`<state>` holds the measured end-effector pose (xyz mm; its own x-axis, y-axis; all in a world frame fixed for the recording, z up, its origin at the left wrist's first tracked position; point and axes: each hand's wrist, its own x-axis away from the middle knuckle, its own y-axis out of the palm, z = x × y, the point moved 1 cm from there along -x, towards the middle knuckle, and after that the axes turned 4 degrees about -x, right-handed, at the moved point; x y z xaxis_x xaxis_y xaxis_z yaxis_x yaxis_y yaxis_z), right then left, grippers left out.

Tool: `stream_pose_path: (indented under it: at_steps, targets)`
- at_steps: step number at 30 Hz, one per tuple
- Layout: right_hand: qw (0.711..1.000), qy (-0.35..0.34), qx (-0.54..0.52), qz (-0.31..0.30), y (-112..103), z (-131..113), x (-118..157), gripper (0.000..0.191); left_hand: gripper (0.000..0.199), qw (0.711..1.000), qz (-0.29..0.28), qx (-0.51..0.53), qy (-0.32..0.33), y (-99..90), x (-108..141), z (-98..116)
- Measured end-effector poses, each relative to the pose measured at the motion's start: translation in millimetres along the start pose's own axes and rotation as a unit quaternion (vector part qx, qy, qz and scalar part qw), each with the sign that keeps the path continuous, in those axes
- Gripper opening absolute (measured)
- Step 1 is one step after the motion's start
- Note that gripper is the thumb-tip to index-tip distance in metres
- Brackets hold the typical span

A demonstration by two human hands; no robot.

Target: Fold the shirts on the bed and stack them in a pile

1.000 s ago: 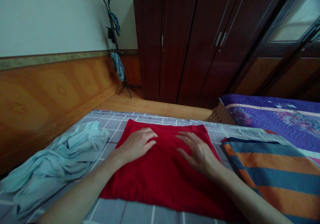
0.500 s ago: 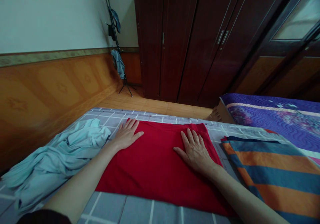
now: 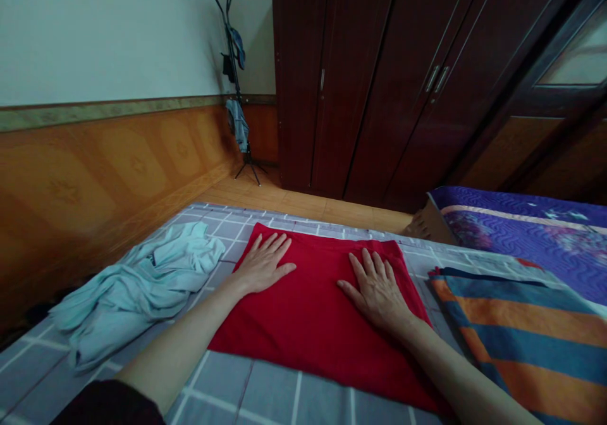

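A red folded cloth (image 3: 308, 311), possibly a garment, lies flat in front of me on a grey checked bedspread (image 3: 265, 387). My left hand (image 3: 265, 264) rests palm down on its upper left part, fingers spread. On its upper right part lies my right hand (image 3: 377, 289), also flat with the fingers apart. Neither hand grips anything. Left of the red cloth is a crumpled pale mint garment (image 3: 142, 286). To the right sits a folded cloth with orange and blue stripes (image 3: 531, 324), beside my right forearm.
Beyond the bed stands a dark red wardrobe (image 3: 360, 96). A black coat stand (image 3: 234, 71) with a cap and clothing is in the corner. A purple quilted bed (image 3: 521, 222) lies to the right, and a wood-panelled wall (image 3: 118, 172) runs along the left.
My left hand has moved inward, from the red cloth's left edge onto its surface. The right hand stays about where it was on the cloth. The whole view has shifted slightly.
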<state>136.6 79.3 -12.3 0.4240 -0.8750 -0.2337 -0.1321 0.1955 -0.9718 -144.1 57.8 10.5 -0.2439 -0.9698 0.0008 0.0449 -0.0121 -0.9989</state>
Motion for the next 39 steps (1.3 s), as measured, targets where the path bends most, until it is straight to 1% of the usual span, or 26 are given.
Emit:
stream_pose_path:
  at_steps: [1, 3, 4, 7, 8, 9, 10, 12, 14, 16, 17, 19, 20, 22, 24, 25, 27, 29, 30, 31, 32, 33, 35, 39]
  targets:
    - [1.000, 0.001, 0.000, -0.002, -1, 0, 0, 0.078, 0.071, 1.000, 0.001, -0.004, -0.015, -0.9, 1, -4]
    - [1.000, 0.003, -0.001, -0.006, -2, -1, -1, 0.078, 0.071, 0.999, 0.003, -0.010, -0.034, -2.7, 10, -1]
    - [1.000, 0.003, -0.002, -0.008, -2, -1, -1, 0.078, 0.071, 1.000, 0.004, -0.010, -0.023, -3.3, 17, 4]
    - [1.000, 0.003, -0.007, -0.012, -3, -1, -2, 0.078, 0.070, 0.997, 0.003, 0.000, 0.073, -2.0, 52, 25]
    - [1.000, 0.004, -0.007, -0.013, -3, -1, -2, 0.078, 0.069, 0.996, 0.002, 0.004, 0.095, -0.8, 65, 28]
    - [1.000, 0.006, -0.007, -0.015, -3, -1, -3, 0.078, 0.068, 0.995, 0.005, 0.007, 0.100, 0.4, 78, 29]
    - [1.000, 0.009, -0.007, -0.017, -4, -1, -3, 0.078, 0.068, 0.996, 0.015, 0.008, 0.091, 1.6, 90, 27]
    - [1.000, 0.013, -0.007, -0.021, -5, -2, -2, 0.077, 0.068, 0.996, 0.063, 0.013, 0.054, 3.0, 110, 19]
    - [1.000, 0.014, -0.008, -0.022, -7, -3, -2, 0.074, 0.066, 0.990, 0.139, 0.026, 0.024, 3.1, 124, 11]
    - [1.000, 0.011, -0.008, -0.022, -10, -2, -3, 0.072, 0.053, 0.979, 0.198, 0.042, 0.019, 1.9, 132, 7]
    - [1.000, 0.009, -0.007, -0.022, -12, -2, -3, 0.070, 0.043, 0.976, 0.209, 0.050, 0.030, 1.0, 134, 6]
    - [1.000, 0.011, 0.001, -0.021, -16, -5, -3, 0.067, 0.025, 0.976, 0.201, 0.063, 0.059, -1.4, 136, 8]
    - [1.000, 0.018, 0.009, -0.018, -18, -8, -2, 0.064, 0.021, 0.976, 0.193, 0.069, 0.070, -2.9, 136, 8]
    - [0.999, 0.040, 0.023, -0.008, -25, -22, 2, 0.057, 0.018, 0.976, 0.189, 0.074, 0.085, -5.7, 136, 9]
    - [0.999, 0.044, 0.018, 0.001, -32, -50, 11, 0.053, 0.017, 0.974, 0.189, 0.073, 0.103, -6.8, 136, 9]
    - [1.000, 0.030, 0.004, 0.002, -34, -68, 16, 0.053, 0.018, 0.973, 0.184, 0.072, 0.117, -6.3, 136, 8]
    - [0.998, -0.036, -0.049, -0.003, -38, -110, 29, 0.056, 0.021, 0.974, 0.169, 0.066, 0.137, -3.3, 136, 7]
    - [0.990, -0.094, -0.104, -0.020, -38, -147, 40, 0.056, 0.030, 0.976, 0.157, 0.058, 0.143, 1.2, 136, 5]
    - [0.986, -0.106, -0.123, -0.029, -37, -160, 44, 0.056, 0.037, 0.977, 0.152, 0.053, 0.141, 3.5, 135, 4]
    - [0.984, -0.109, -0.137, -0.038, -35, -168, 48, 0.057, 0.042, 0.978, 0.146, 0.049, 0.139, 5.7, 134, 2]
    - [0.983, -0.103, -0.144, -0.044, -35, -171, 51, 0.059, 0.046, 0.980, 0.139, 0.045, 0.136, 7.6, 134, 1]
    - [0.984, -0.091, -0.146, -0.048, -34, -167, 55, 0.060, 0.048, 0.981, 0.132, 0.041, 0.135, 9.0, 133, 0]
    - [0.988, -0.059, -0.136, -0.047, -35, -146, 64, 0.062, 0.050, 0.984, 0.119, 0.031, 0.132, 10.5, 131, -2]
    - [0.996, 0.034, -0.075, -0.018, -40, -78, 92, 0.062, 0.054, 0.986, 0.105, 0.018, 0.127, 10.4, 129, -3]
